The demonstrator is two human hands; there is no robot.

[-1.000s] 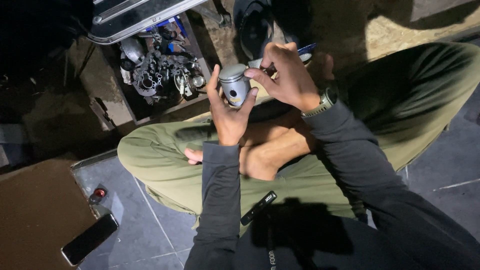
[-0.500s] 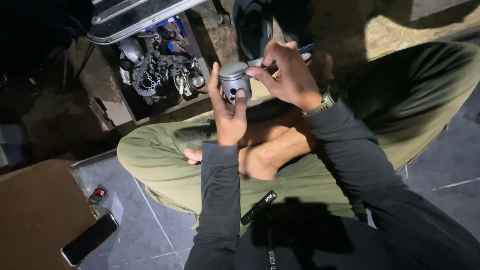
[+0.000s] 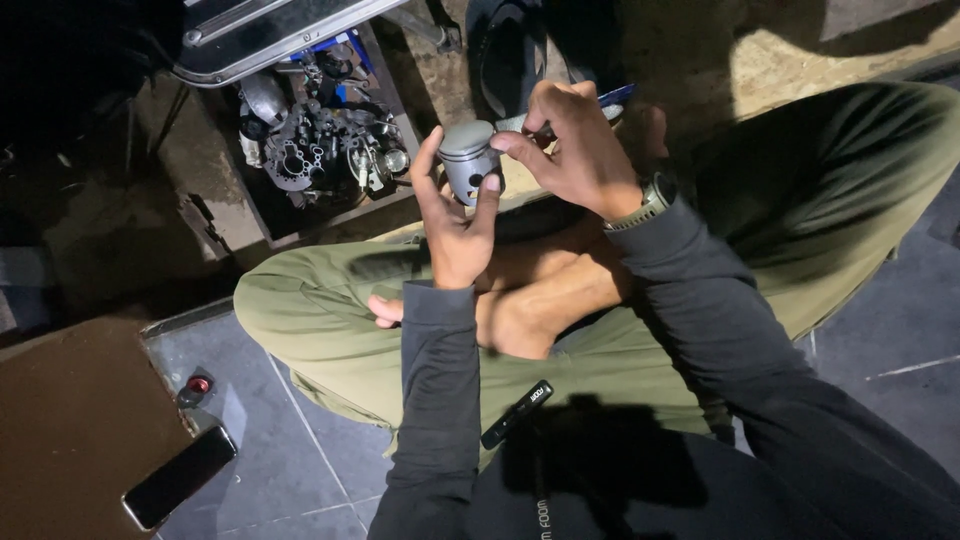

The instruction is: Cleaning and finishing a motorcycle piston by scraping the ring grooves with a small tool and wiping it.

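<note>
I sit cross-legged on the floor in olive trousers. My left hand [image 3: 455, 225] grips a small grey metal piston [image 3: 468, 160] between thumb and fingers, held upright above my knees. My right hand [image 3: 575, 150], with a watch on its wrist, rests its fingertips on the piston's upper right side and holds a thin tool with a blue end [image 3: 610, 97] against it. The piston shows a round pin hole on its side. My bare feet are crossed just below the hands.
A dark box of metal engine parts [image 3: 320, 140] stands ahead on the left, beneath a silver case lid [image 3: 270, 30]. A phone [image 3: 180, 477] and a small red-capped item [image 3: 198, 385] lie on the grey tiles at lower left. A black slim object [image 3: 517, 413] rests on my lap.
Both hands have shifted slightly with the piston. The right fingers have adjusted their hold on its top edge.
</note>
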